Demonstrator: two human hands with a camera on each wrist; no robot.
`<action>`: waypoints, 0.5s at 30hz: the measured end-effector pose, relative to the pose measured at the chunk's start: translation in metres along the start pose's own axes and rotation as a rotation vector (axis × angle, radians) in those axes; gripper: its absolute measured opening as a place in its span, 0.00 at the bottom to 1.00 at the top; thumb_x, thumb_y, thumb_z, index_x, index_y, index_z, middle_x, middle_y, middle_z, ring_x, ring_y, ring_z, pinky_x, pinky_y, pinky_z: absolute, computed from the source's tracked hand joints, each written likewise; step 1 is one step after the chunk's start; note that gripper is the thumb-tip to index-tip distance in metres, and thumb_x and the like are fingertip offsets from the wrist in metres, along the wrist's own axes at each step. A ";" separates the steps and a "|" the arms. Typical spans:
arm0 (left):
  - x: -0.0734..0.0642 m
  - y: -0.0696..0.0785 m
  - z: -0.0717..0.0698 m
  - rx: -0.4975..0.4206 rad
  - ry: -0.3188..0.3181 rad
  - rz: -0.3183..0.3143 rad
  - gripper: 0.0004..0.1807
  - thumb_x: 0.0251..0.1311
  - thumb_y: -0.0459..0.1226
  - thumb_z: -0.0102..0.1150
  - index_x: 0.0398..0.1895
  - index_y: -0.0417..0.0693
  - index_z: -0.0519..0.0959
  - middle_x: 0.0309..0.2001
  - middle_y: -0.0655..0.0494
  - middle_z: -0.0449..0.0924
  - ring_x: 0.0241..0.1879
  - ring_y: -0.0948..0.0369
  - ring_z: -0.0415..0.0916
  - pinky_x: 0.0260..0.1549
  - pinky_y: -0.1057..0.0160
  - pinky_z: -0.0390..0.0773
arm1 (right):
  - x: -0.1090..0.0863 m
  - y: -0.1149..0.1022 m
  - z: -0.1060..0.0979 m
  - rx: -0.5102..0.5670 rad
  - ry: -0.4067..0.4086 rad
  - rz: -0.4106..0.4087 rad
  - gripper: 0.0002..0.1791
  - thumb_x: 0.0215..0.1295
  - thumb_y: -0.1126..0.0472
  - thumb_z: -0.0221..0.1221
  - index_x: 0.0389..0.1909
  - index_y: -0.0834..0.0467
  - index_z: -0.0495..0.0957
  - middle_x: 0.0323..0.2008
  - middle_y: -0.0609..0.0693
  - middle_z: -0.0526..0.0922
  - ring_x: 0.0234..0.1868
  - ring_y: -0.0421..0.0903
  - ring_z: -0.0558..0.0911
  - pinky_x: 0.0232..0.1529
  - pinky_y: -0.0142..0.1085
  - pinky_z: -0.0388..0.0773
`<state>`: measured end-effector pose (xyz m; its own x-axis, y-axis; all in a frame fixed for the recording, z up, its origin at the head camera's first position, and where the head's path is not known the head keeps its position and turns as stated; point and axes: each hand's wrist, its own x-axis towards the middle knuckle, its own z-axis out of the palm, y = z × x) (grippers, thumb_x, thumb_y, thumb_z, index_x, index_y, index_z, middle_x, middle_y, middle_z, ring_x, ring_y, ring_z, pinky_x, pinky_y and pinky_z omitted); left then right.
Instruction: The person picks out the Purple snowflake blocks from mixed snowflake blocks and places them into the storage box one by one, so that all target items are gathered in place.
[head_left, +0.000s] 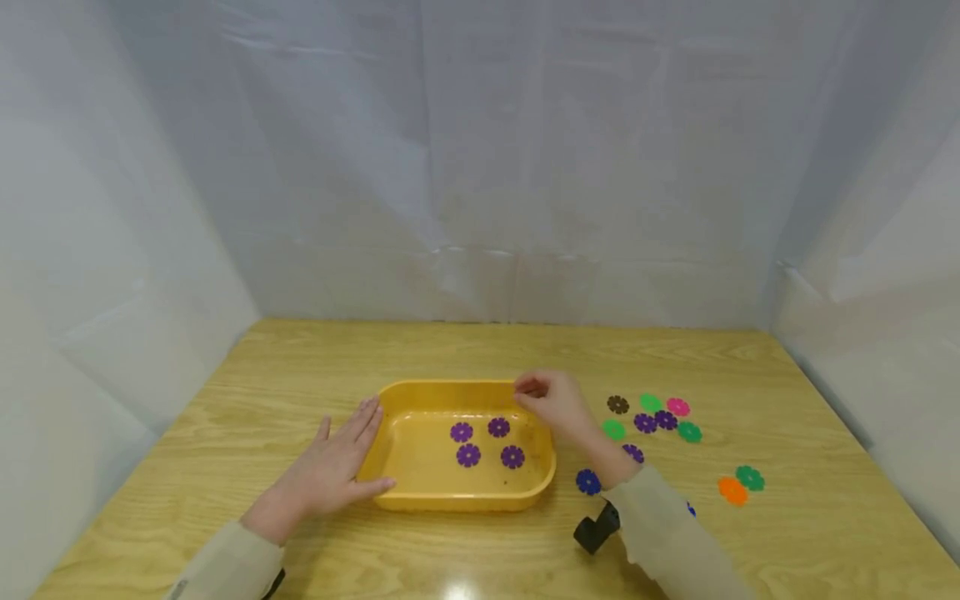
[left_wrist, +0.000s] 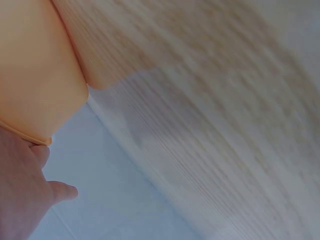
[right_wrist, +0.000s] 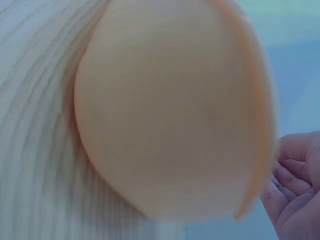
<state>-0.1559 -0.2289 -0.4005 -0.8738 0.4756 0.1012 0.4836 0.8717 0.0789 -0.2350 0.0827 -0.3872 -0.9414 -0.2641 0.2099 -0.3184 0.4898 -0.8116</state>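
Observation:
A shallow yellow plastic tray (head_left: 420,502) sits on the wooden table. Several purple flower-shaped plastic discs (head_left: 468,455) lie flat inside it, toward the right half. My left hand (head_left: 333,467) rests against the tray's left end, fingers straight along the rim and thumb at the front left corner. Over the tray's right end, near the back corner, hovers my right hand (head_left: 555,406). Its fingers are loosely bent, and no disc shows between them in the head or right wrist view. In the right wrist view the hand (right_wrist: 297,185) appears beyond the tray's rim (right_wrist: 257,115).
Right of the tray lie loose flower discs: brown (head_left: 618,404), pink (head_left: 678,407), green (head_left: 689,432), dark blue (head_left: 588,482) and orange (head_left: 732,491) among them. The right forearm covers some. A black wrist-camera mount (head_left: 597,527) hangs by the right sleeve. Pale sheeting (head_left: 480,167) surrounds the table.

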 end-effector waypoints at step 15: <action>0.003 0.001 0.000 0.003 -0.005 0.007 0.49 0.53 0.61 0.46 0.65 0.31 0.48 0.67 0.40 0.40 0.65 0.48 0.40 0.52 0.34 0.46 | -0.028 0.057 -0.069 -0.116 0.059 0.075 0.11 0.57 0.65 0.58 0.40 0.66 0.77 0.34 0.55 0.80 0.35 0.49 0.79 0.34 0.37 0.76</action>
<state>-0.1583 -0.2266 -0.4005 -0.8709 0.4819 0.0967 0.4892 0.8690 0.0749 -0.2348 0.1751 -0.4012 -0.9669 -0.1754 0.1854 -0.2543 0.6000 -0.7585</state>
